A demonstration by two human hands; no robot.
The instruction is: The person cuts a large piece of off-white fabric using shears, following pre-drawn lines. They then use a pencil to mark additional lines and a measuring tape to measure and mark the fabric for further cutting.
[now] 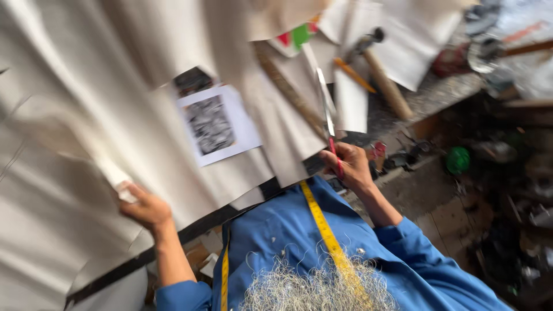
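My left hand [144, 206] grips the near edge of a large cream sheet of fabric [86, 115] that covers the table. My right hand [350, 164] holds red-handled scissors [329, 126], whose blades point away over the sheet. A white paper with a black-and-white picture [216, 124] lies on the fabric between both hands. A yellow measuring tape [322, 230] hangs over my blue shirt.
A wooden stick [291, 92] and a hammer with a wooden handle [383, 78] lie on the table beyond the scissors, beside an orange pencil [354, 75] and white papers [403, 34]. A cluttered floor with a green object [458, 159] lies to the right.
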